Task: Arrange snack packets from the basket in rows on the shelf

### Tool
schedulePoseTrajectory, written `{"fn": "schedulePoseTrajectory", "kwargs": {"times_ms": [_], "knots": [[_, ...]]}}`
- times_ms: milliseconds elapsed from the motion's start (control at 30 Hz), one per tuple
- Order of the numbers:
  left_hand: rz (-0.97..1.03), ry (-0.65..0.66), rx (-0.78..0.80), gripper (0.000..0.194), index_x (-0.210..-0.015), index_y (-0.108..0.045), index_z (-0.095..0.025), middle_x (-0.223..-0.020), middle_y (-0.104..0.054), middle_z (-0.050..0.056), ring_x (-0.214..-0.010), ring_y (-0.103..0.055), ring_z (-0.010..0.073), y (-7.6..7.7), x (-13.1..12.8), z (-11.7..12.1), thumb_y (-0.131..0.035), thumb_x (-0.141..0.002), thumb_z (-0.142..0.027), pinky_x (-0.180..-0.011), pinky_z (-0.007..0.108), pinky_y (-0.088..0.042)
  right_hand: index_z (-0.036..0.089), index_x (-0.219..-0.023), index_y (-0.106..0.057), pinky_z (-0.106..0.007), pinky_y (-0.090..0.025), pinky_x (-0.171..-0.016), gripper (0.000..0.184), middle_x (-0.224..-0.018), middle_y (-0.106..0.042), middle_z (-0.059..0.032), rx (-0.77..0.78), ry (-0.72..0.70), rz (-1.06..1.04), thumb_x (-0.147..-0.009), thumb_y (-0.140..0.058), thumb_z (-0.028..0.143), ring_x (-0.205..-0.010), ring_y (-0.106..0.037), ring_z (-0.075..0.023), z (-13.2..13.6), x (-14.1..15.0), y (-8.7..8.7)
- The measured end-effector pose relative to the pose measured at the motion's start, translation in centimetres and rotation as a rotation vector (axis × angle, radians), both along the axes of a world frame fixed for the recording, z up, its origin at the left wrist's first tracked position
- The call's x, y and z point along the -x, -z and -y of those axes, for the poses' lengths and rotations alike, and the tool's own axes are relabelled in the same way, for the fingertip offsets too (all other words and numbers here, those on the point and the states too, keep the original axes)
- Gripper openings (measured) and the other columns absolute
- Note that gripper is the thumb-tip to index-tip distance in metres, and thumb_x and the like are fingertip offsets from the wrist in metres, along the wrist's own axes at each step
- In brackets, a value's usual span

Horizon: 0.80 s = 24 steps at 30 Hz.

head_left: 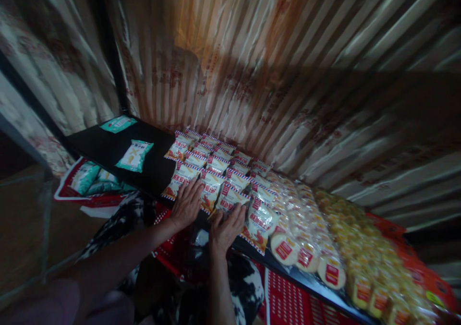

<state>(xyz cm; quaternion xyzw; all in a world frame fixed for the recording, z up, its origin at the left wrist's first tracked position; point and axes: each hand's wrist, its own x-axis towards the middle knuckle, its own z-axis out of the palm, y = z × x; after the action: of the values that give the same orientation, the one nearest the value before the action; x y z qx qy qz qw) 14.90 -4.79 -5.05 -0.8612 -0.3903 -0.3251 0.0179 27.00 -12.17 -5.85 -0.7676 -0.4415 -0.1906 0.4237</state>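
Observation:
Rows of small white snack packets (pixel 211 190) with red lettering and striped edges stand close together on a long black board (pixel 158 142). My left hand (pixel 187 204) rests with its fingers stretched out over the front packets on the left. Just right of it, my right hand (pixel 226 226) touches the lower part of another front packet (pixel 230 198), thumb and fingers apart on either side. The fingertips are slightly blurred. At the front right corner of this group leans one more packet (pixel 260 222).
Two green packets (pixel 136 155) lie at the board's left. To the right run rows of clear-wrapped round biscuits (pixel 306 255), yellow-wrapped pieces (pixel 363 248) and orange packs (pixel 425 267). Red baskets (pixel 291 298) stand below. A pleated curtain (pixel 252 75) hangs behind.

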Motion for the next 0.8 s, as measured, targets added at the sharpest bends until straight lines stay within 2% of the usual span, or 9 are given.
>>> {"fn": "schedulePoseTrajectory", "kwargs": {"times_ms": [200,333,500,600,700,800], "knots": [[0.016,0.025,-0.015,0.047,-0.137,-0.034,-0.011,-0.142,-0.041,0.010,-0.139,-0.019,0.0212,0.1,0.2,0.0,-0.033,-0.090,-0.015,-0.113,0.045,-0.018,0.009,-0.142,-0.025,-0.061,-0.032,-0.099,0.058,-0.142,-0.030,-0.0266,-0.050,-0.004,0.063,-0.091,-0.040,0.031,-0.134,-0.025,-0.0354,1.2,1.6,-1.1],[0.061,0.076,-0.027,0.048,-0.137,-0.035,-0.012,-0.142,-0.042,0.010,-0.139,-0.019,0.0205,0.4,0.5,0.0,-0.034,-0.089,-0.013,-0.113,0.046,-0.020,0.011,-0.140,-0.029,-0.058,-0.035,-0.097,0.050,-0.141,-0.032,-0.0246,-0.026,-0.123,0.065,-0.092,-0.036,0.026,-0.134,-0.027,-0.0333,3.0,4.6,-0.8],[0.097,0.202,-0.023,0.043,-0.131,-0.042,-0.011,-0.139,-0.045,0.012,-0.139,-0.019,0.0220,2.1,2.5,2.3,-0.032,-0.090,-0.014,-0.111,0.049,-0.024,0.014,-0.123,-0.048,-0.048,-0.043,-0.092,0.035,-0.119,-0.053,-0.0185,-0.018,-0.271,-0.016,-0.091,-0.036,0.021,-0.117,-0.047,-0.0261,5.1,8.2,1.6],[0.048,0.349,0.053,0.041,-0.132,-0.042,-0.013,-0.140,-0.044,0.010,-0.139,-0.020,0.0191,3.7,4.6,4.6,-0.032,-0.092,-0.017,-0.108,0.040,-0.034,0.015,-0.112,-0.054,-0.043,-0.045,-0.087,0.030,-0.106,-0.059,-0.0145,0.063,-0.338,-0.078,-0.089,-0.034,0.020,-0.103,-0.055,-0.0222,5.7,8.9,3.6],[0.027,0.403,0.122,0.041,-0.129,-0.045,-0.010,-0.139,-0.044,0.012,-0.138,-0.022,0.0190,5.2,6.3,6.3,-0.035,-0.090,-0.015,-0.107,0.036,-0.037,0.015,-0.098,-0.060,-0.036,-0.047,-0.078,0.030,-0.092,-0.064,-0.0114,0.278,-0.302,-0.118,-0.087,-0.032,0.019,-0.088,-0.059,-0.0204,5.8,8.7,5.4],[0.022,0.407,0.158,0.042,-0.126,-0.049,-0.012,-0.139,-0.045,0.011,-0.137,-0.026,0.0178,6.3,7.2,7.0,-0.037,-0.086,-0.011,-0.107,0.036,-0.037,0.014,-0.090,-0.064,-0.035,-0.047,-0.068,0.028,-0.082,-0.066,-0.0125,0.384,-0.238,-0.116,-0.084,-0.037,0.020,-0.076,-0.061,-0.0223,5.8,8.0,7.2]]}}
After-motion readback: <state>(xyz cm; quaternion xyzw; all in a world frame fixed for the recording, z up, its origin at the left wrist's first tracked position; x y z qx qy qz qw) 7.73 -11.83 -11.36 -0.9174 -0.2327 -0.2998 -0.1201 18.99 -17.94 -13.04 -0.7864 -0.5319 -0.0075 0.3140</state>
